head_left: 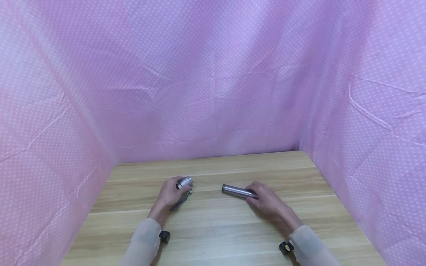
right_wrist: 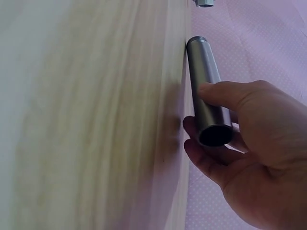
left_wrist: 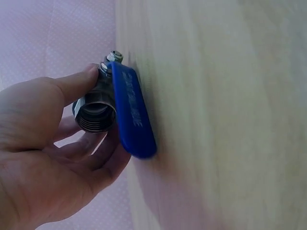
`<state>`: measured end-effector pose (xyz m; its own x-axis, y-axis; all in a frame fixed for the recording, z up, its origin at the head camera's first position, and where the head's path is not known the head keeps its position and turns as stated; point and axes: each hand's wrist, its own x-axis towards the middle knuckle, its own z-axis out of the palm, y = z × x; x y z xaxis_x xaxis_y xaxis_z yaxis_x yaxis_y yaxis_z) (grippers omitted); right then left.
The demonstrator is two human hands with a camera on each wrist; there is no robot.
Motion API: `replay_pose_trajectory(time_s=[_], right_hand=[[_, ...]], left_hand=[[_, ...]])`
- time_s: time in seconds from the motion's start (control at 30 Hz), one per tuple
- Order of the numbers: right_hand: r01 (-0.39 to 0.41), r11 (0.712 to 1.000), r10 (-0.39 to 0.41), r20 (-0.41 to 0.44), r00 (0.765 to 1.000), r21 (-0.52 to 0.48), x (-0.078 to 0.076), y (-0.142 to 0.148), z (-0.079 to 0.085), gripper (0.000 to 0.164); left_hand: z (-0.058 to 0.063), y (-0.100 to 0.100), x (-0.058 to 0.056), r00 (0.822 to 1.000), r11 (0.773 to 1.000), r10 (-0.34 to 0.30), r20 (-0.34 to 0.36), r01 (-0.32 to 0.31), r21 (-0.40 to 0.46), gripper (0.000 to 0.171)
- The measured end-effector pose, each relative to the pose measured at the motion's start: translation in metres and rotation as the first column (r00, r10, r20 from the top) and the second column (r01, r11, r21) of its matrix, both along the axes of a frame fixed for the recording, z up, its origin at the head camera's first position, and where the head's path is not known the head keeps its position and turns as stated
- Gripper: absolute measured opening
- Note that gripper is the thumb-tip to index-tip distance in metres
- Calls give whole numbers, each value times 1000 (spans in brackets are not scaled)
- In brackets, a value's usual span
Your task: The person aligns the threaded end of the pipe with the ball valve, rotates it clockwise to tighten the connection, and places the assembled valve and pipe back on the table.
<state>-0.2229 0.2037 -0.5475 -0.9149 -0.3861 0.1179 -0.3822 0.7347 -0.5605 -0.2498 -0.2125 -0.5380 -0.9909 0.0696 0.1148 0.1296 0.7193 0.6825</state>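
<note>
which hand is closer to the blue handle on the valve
Left. The left hand grips the valve that carries the blue handle; the right hand is farther off to the right, holding the metal pipe.

Metal valve point(head_left: 185, 182): quantity one, left, with one blue lever point(left_wrist: 135, 115). Metal pipe point(head_left: 237, 190): quantity one, right. Hands: quantity two, comprising one left hand point(head_left: 169, 193) and one right hand point(head_left: 267, 199). Pale sleeves: quantity two, one near left sleeve point(head_left: 143, 242) and one near right sleeve point(head_left: 313, 246). Black wrist units: quantity two, one left unit point(head_left: 164, 236) and one right unit point(head_left: 285, 248). Wooden tabletop point(head_left: 213, 232): quantity one. Dotted cloth sides: quantity three, one left side point(head_left: 40, 129), one far side point(head_left: 206, 81) and one right side point(head_left: 372, 133).
</note>
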Motion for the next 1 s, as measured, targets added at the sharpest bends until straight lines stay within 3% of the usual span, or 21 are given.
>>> replay_pose_trajectory(time_s=[0.2,0.37,0.5,0.73,0.87,1.0], right_hand=[[62,993,-60,20,998,-102,4,0,4,27],[109,967,-97,62,993,-231,6,1,6,30],[136,955,-123,62,990,-264,8,0,8,35],[159,937,-153,43,987,-311,12,0,11,35],[102,931,-153,-121,981,-351,10,0,18,35],[8,914,-141,-299,944,-405,9,0,30,35]], left_hand=[[4,0,5,1000,999,7,-29,-6,48,42],[10,2,13,995,989,23,-98,-9,146,48],[18,5,21,990,973,35,-135,-4,229,51],[35,15,36,996,942,52,-70,-26,336,50],[43,21,43,995,923,43,-85,-8,384,50],[51,28,49,992,912,31,-126,24,410,50]])
